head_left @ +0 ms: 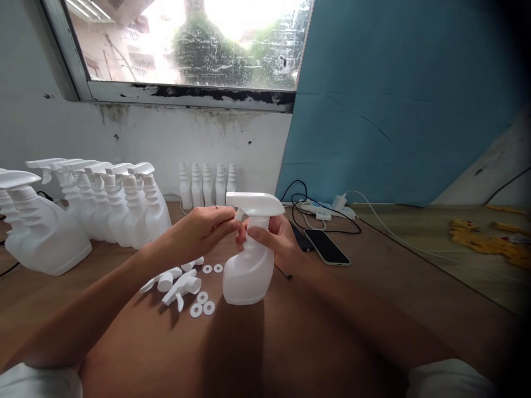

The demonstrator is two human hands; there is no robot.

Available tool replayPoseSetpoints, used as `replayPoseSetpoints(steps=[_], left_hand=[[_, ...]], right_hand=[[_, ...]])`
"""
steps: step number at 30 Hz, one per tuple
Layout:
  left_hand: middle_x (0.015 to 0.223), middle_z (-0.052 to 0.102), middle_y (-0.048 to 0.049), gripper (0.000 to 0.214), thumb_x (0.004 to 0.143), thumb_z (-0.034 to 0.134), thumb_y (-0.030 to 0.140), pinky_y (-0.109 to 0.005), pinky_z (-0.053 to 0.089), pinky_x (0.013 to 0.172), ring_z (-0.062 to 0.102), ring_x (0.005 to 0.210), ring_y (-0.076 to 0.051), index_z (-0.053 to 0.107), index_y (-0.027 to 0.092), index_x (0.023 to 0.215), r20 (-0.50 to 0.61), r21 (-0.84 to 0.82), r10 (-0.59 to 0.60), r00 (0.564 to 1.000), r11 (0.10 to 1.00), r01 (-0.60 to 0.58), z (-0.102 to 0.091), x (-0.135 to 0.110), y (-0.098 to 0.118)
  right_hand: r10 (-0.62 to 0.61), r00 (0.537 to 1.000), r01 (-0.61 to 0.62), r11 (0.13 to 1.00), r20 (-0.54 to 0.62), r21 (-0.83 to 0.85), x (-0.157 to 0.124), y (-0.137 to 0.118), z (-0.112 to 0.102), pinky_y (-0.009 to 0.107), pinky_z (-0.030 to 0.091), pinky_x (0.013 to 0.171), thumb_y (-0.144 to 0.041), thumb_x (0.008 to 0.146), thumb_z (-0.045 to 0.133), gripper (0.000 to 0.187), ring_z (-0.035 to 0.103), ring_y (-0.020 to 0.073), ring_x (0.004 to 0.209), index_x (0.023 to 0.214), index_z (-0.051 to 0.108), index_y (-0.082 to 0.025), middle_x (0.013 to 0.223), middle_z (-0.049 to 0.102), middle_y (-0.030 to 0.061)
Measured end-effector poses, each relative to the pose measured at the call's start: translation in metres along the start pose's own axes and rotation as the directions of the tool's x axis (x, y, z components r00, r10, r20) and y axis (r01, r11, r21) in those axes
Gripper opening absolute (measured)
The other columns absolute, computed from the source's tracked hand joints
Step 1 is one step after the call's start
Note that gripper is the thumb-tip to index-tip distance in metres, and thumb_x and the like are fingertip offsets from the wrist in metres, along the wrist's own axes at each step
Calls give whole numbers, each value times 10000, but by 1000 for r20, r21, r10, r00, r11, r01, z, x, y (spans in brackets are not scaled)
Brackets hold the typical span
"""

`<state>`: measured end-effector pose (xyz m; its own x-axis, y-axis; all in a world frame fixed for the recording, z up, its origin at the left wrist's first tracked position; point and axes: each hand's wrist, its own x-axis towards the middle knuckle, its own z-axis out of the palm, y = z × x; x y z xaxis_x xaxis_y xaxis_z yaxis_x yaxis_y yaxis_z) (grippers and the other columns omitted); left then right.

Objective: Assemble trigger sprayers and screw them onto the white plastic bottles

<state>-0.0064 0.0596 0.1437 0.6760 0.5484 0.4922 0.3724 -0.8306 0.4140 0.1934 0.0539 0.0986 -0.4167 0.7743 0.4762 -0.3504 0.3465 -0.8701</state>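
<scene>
A white plastic spray bottle [248, 271] stands on the brown table [332, 309] in front of me, with a white trigger sprayer head [255, 203] on its neck. My right hand [277, 236] is wrapped round the bottle's neck from the right. My left hand [203, 228] pinches the collar just under the trigger head from the left. Both hands are closed on the bottle. Loose trigger heads [178, 282] and small white ring washers [202, 303] lie on the table just left of the bottle.
A row of assembled spray bottles [103, 204] stands at the left, with one large one [37, 232] nearest. Several capless bottles [206, 185] line the wall under the window. Two phones [326, 246] and a power strip with cables [327, 210] lie to the right.
</scene>
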Motion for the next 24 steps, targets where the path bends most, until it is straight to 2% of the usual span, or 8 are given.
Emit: replayPoseSetpoints(steps=[5,10,14,16,19,24], left_hand=[[645,467,31,331,981,401,324,-202,321,540,398,569,-82,475,164,701,-8,16,-25,1000,1000,25,-1,1,2],[645,470,26,334,988,376,334,-203,330,549,401,567,-85,516,167,736,4,0,5,1000,1000,-5,0,1,2],[626,414,31,333,983,383,334,-204,309,518,358,548,-84,463,165,709,1,36,-2,1000,999,2,1,0,0],[618,394,36,331,979,393,330,-200,304,509,345,543,-79,435,165,696,-6,39,-10,1000,999,10,1,0,-1],[624,423,36,315,982,387,312,-192,326,530,374,551,-78,484,164,722,-1,28,-9,1000,1000,9,1,1,1],[639,489,28,314,978,402,304,-187,360,555,421,560,-77,533,162,730,-13,10,6,1000,1000,-5,1,1,6]], right_hand=[[-17,998,12,997,62,78,0,-1,-1,287,508,591,-443,844,613,325,600,154,673,972,572,-146,786,621,59],[-3,1000,4,999,5,-48,0,-1,-1,282,498,599,-374,774,710,275,592,150,646,865,592,-142,732,619,48],[7,997,-12,998,76,63,0,0,-5,287,507,589,-500,806,629,390,612,173,684,946,601,-137,772,633,70],[7,998,-13,996,68,84,-1,1,-6,273,501,583,-462,822,624,357,612,164,684,950,604,-130,785,635,73],[-17,997,16,1000,69,16,0,1,-5,259,486,598,-362,832,644,242,589,140,661,864,615,-124,770,629,64],[-33,997,38,997,69,-66,0,-3,1,265,470,600,-356,840,640,244,573,143,651,770,604,-125,703,611,53]])
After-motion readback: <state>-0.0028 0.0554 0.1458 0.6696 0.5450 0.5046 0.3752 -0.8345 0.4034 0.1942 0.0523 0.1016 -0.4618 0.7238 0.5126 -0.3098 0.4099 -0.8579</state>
